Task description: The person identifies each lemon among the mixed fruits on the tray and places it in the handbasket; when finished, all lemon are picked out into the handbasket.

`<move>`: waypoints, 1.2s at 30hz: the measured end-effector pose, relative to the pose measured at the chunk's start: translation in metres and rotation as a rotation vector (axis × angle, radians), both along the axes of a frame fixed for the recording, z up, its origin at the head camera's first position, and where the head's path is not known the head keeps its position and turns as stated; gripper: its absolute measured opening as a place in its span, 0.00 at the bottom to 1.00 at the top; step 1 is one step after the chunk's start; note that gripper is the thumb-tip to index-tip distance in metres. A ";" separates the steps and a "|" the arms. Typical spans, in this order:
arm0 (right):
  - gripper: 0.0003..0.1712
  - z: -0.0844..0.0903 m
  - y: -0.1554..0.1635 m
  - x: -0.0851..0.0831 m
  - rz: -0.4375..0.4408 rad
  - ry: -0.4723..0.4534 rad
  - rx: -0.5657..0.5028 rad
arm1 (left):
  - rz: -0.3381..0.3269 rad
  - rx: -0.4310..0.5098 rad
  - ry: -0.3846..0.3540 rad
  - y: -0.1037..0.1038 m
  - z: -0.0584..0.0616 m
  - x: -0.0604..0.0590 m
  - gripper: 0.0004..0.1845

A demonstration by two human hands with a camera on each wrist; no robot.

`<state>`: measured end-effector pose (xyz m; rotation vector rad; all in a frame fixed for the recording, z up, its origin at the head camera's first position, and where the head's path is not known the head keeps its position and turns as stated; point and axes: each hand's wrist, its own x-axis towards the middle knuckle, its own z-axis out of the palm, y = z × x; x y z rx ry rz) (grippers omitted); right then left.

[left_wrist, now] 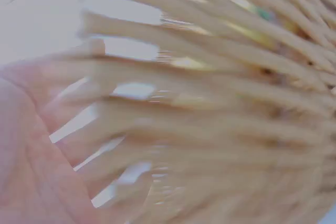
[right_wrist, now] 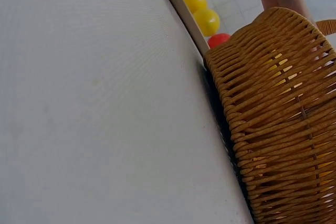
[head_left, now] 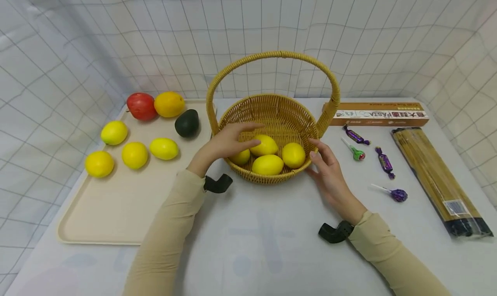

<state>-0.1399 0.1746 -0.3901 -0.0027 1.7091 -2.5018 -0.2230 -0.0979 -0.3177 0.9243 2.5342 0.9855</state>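
Note:
A wicker basket (head_left: 268, 108) with a tall arched handle stands mid-table, and several yellow lemons (head_left: 267, 165) lie in its bottom. My left hand (head_left: 229, 141) reaches over the basket's left rim, its fingers extended above the lemons, holding none that I can see. In the left wrist view its palm (left_wrist: 31, 161) is beside the blurred basket weave (left_wrist: 220, 119). My right hand (head_left: 328, 173) holds the right rim, with thumb and index finger on the edge. Only the basket's outer wall (right_wrist: 283, 119) shows near it in the right wrist view; that hand is hidden there.
On the left, a cream tray (head_left: 108, 214) bears several yellow fruits (head_left: 135, 155), a red fruit (head_left: 142, 106) and a dark green avocado (head_left: 187, 123). To the right lie wrapped candies (head_left: 384, 162), lollipops (head_left: 398, 195), a pasta box (head_left: 376, 114) and a long noodle pack (head_left: 435, 171).

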 end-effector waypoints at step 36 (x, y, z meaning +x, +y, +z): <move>0.20 0.004 0.001 0.000 0.006 -0.031 0.007 | 0.934 0.251 -0.286 -0.156 -0.042 0.020 0.41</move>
